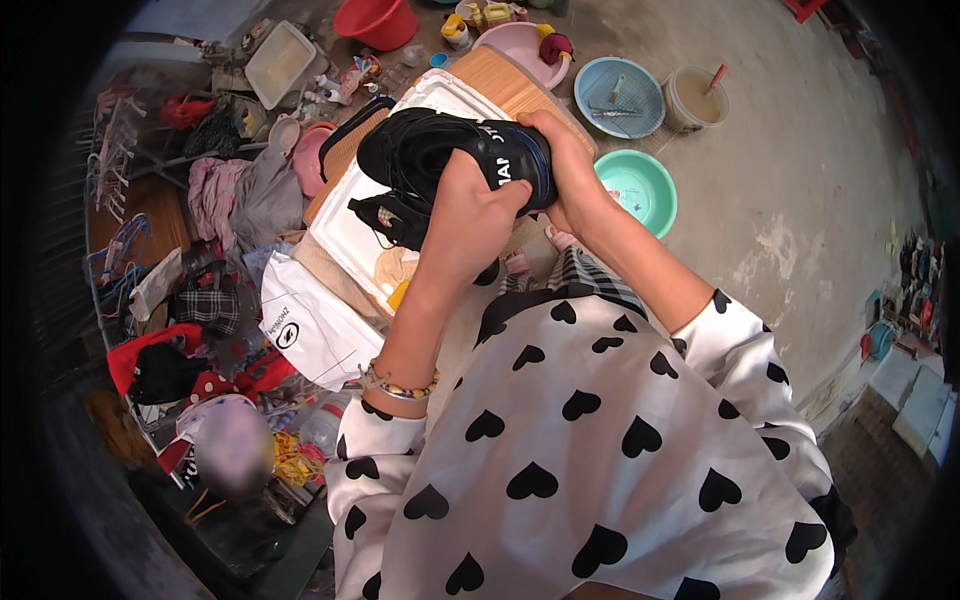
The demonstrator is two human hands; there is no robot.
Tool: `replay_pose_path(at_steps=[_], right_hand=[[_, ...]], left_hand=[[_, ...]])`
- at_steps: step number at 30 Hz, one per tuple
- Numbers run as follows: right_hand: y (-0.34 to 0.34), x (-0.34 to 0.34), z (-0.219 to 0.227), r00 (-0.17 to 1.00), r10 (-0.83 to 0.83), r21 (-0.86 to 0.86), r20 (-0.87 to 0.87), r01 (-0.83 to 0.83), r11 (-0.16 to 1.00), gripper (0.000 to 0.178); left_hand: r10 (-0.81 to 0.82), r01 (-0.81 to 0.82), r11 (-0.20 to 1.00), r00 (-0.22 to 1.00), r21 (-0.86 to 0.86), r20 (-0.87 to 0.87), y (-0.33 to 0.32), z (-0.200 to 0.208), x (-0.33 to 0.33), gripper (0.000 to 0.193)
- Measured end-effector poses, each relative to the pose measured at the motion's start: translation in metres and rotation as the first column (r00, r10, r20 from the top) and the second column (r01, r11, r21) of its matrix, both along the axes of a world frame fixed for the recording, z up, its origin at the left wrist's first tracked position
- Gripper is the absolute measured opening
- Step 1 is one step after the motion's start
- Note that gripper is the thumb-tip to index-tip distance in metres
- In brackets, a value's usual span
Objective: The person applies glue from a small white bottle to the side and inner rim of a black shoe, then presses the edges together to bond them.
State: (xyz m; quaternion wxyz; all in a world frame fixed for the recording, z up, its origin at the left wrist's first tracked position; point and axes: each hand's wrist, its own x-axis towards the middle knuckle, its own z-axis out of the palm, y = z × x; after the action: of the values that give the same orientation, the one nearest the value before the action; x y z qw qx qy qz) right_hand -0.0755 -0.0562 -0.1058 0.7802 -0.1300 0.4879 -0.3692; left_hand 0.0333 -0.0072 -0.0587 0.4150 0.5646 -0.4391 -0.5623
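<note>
Shoe (440,150), above the tray (345,235), is grasped by both left hand (470,215) and right hand (570,170); a steady grip seems wise.

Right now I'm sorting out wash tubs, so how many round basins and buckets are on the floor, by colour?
Red basin: 1
Pink basin: 1
Blue basin: 1
Green basin: 1
Cream bucket: 1
Total: 5

Shoe (450,150) above tray (345,235) on table (500,80); basins (637,185) to the right
</note>
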Motion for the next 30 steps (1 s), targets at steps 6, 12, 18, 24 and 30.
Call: replay_pose_path(at_steps=[6,12,18,24,30], right_hand=[[-0.005,-0.001,0.007,0.999,0.028,0.003,-0.039,-0.028,1.0,0.033],[0.003,-0.008,0.005,0.995,0.015,0.062,0.099,-0.021,0.998,0.028],[0.016,-0.009,-0.004,0.996,-0.042,0.125,0.076,0.033,0.992,0.032],[0.026,-0.007,-0.018,0.996,-0.086,0.137,0.034,0.08,0.987,0.038],[0.029,0.0,-0.018,0.946,-0.322,0.082,0.03,0.319,0.944,0.036]], left_hand=[[-0.077,0.085,0.995,0.989,0.061,-0.124,-0.009,0.005,0.006,0.028],[-0.16,0.173,0.983,0.972,0.066,-0.175,-0.011,0.011,0.002,0.017],[-0.174,0.187,0.978,0.976,0.096,-0.129,-0.005,0.0,-0.001,0.025],[-0.25,0.257,0.964,0.964,0.073,-0.086,0.002,-0.014,0.0,0.029],[-0.198,0.206,0.975,0.975,-0.08,0.102,0.016,-0.019,-0.007,0.027]])
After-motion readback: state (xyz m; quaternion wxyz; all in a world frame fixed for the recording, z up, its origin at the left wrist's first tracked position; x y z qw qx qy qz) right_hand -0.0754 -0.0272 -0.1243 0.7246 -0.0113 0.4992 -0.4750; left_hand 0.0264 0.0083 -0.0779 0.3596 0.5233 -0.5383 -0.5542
